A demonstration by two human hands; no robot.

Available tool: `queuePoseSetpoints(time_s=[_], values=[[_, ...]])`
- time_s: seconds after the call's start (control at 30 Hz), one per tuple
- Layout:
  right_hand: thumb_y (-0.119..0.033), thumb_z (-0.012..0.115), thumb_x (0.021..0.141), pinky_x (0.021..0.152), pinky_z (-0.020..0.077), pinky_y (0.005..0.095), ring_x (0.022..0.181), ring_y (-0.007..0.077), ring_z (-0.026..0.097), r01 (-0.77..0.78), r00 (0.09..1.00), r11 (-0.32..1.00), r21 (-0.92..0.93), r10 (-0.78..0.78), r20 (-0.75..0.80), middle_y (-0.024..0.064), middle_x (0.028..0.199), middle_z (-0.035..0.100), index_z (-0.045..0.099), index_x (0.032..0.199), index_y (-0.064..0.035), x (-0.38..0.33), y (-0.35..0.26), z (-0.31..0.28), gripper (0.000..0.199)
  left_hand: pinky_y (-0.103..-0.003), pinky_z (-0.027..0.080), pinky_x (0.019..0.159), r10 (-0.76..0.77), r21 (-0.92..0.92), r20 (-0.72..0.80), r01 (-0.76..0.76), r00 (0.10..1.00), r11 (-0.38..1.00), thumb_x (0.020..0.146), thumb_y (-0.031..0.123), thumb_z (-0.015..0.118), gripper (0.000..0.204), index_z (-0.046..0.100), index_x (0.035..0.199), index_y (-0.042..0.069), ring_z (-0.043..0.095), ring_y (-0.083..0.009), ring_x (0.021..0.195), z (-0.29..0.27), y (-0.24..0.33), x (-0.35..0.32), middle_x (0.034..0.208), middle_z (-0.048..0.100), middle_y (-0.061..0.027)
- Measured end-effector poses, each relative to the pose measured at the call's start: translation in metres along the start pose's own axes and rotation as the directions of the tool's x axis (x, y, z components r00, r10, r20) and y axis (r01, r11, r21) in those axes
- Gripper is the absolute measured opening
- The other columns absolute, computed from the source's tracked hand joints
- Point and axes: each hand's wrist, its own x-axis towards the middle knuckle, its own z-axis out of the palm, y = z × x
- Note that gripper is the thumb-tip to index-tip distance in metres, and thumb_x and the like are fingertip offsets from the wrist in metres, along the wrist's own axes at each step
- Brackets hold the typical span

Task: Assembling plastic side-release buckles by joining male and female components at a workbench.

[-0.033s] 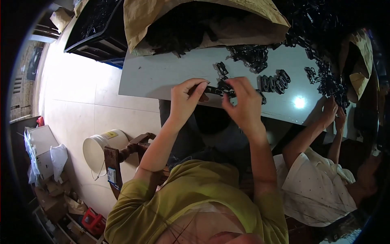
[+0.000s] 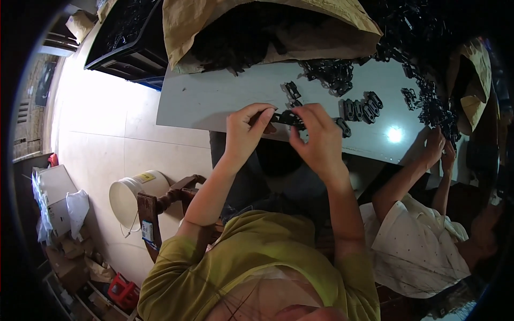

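Two open paper bags (image 2: 181, 29) lie beyond the fingers (image 2: 315, 115), one ahead, one rightward. One black crate (image 2: 130, 60) and one white bucket (image 2: 156, 184) stand leftward; black parts (image 2: 335, 80) overlap beyond counting.

I can read no words or numbers from where I am. To my left, a yellow label (image 2: 144, 177) with dark marks sits on the side of the white bucket (image 2: 124, 206), its print too small for me to make out. Near it, a blue-and-white sticker (image 2: 147, 231) is stuck on the dark wooden chair (image 2: 148, 207), and its print is too small for me as well.
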Motion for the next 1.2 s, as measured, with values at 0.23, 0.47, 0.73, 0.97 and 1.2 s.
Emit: queuePoseSetpoints(time_s=[0.23,0.47,0.73,0.97,1.2], values=[[0.0,0.068,0.069,0.064,0.0509,0.0362,0.076,0.0291,0.061,0.195,0.978,0.974,-0.112,-0.184,0.097,0.0114,0.101,0.056,0.062,0.102,-0.0029,-0.005,-0.007,0.001,0.034,-0.022,0.052,0.062,-0.001,0.082,0.013,-0.001,1.0,0.997,0.089,0.005,0.061,0.015,0.065,0.101,-0.003,0.064,-0.0093,0.068,0.011,0.009,-0.006,0.082,0.067,-0.0057],[-0.008,0.073,0.076,0.057,0.0435,0.0246,0.065,0.0144,0.055,-0.342,0.917,0.858,0.384,0.216,0.334,0.0076,0.086,0.057,0.064,0.094,0.0019,-0.013,-0.003,-0.015,0.023,-0.021,0.05,0.06,0.04,-0.149,0.158,-0.016,0.987,0.989,0.081,-0.002,0.067,0.027,0.06,0.107,-0.001,0.061,-0.0078,0.066,0.001,0.009,-0.012,0.083,0.065,-0.0051],[-0.005,0.07,0.077,0.055,0.0385,0.0219,0.06,0.0106,0.049,-0.382,0.92,0.783,0.491,0.272,0.282,0.0063,0.085,0.058,0.063,0.09,0.0019,-0.038,-0.004,-0.009,0.016,-0.022,0.042,0.068,0.113,-0.017,0.099,-0.112,0.989,0.994,0.092,0.008,0.054,0.011,0.058,0.1,0.002,0.052,-0.007,0.074,0.0,-0.004,-0.008,0.087,0.058,0.0001],[-0.006,0.066,0.081,0.07,0.0487,0.0356,0.083,0.0297,0.059,-0.223,0.967,0.946,-0.237,0.184,-0.174,0.0118,0.097,0.058,0.061,0.1,-0.0033,-0.047,0.042,-0.032,0.02,-0.037,0.047,0.076,0.52,0.877,-0.037,-0.222,0.853,0.426,0.083,0.002,0.054,0.021,0.053,0.104,0.003,0.058,-0.0317,0.084,-0.069,-0.006,0.075,0.094,0.051,-0.0133],[-0.009,0.064,0.078,0.069,0.0511,0.0403,0.082,0.0329,0.06,-0.38,0.923,0.842,-0.382,0.372,-0.097,0.0134,0.103,0.057,0.057,0.104,-0.0051,-0.051,0.055,-0.02,0.027,-0.044,0.049,0.076,0.319,0.933,0.074,-0.178,0.945,0.311,0.079,0.007,0.063,0.03,0.052,0.107,0.005,0.057,-0.0384,0.091,-0.088,-0.002,0.085,0.104,0.052,-0.0157]])
